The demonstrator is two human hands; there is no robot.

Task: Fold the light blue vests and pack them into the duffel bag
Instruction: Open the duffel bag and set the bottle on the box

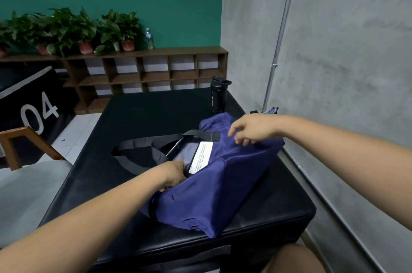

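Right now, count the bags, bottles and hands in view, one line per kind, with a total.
duffel bag: 1
bottles: 2, black sport bottle on the table, clear bottle on the shelf
hands: 2, left hand and right hand, both at the bag
Total: 5

A black padded bench [138, 121] with a smooth, faintly glossy top fills the middle of the frame, its front edge near the bottom and its far edge at mid-height. The duffel bag [223, 183], navy blue, lies directly on it right of centre, slumped and running from lower middle toward upper right, its near corner close to the front edge. Its black straps [136, 147] trail slack across the top to the left. A black sport bottle [217, 94] stands upright near the far right corner, just behind the bag. At the right edge a scrap of bluish fabric [270, 110] pokes up; whether it rests on the bench cannot be told
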